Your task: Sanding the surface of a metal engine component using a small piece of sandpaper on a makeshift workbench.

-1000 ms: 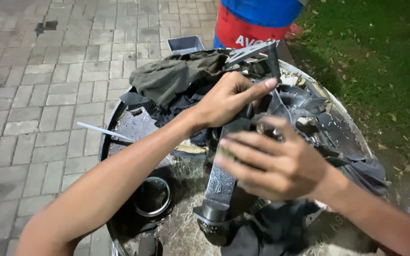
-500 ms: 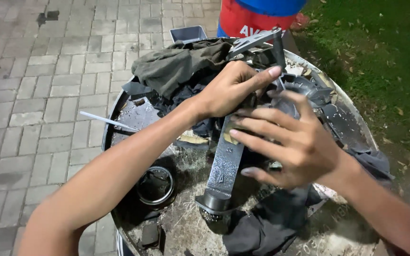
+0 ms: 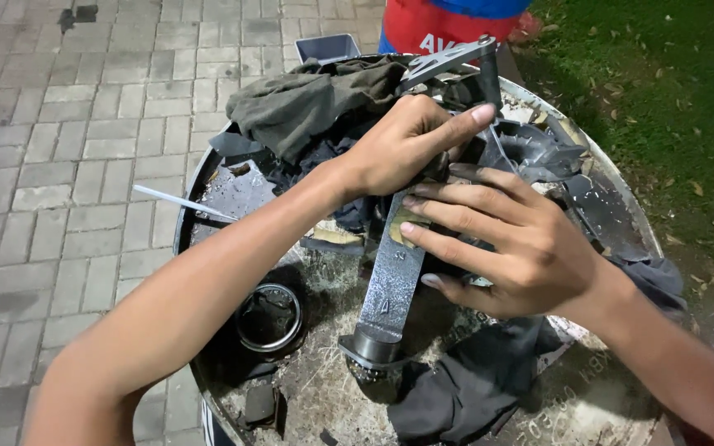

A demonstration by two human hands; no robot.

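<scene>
Head view looks down on our two bare hands at work over the round top of a metal drum (image 3: 208,177). Between them lies a long grey metal arm (image 3: 390,285), flat and cast, its surface pitted and dull, ending near us in a short round socket. Our right hand (image 3: 522,248) lies over the upper part of this arm with the fingers (image 3: 456,216) spread and only slightly bent, the tips touching the arm's right edge and a small yellowish piece beside it; we cannot tell whether the thumb clamps anything underneath. Our left hand (image 3: 402,144) sits just beyond, at the arm's far end, fingers curled down onto dark parts there while the forefinger stretches out straight toward a bright steel bracket (image 3: 448,59); what the curled fingers grip is hidden.

Around the hands the drum top is grimy, wet-looking and strewn with grit and dry grass. An olive rag (image 3: 307,103), soft and crumpled, is heaped at the far side, and a dark cloth (image 3: 473,388) lies folded near us, touching the arm's socket end. A shiny metal ring (image 3: 268,318) lies to the left, well apart from the fingers. A thin white stick (image 3: 179,202) lies across the left rim.
</scene>
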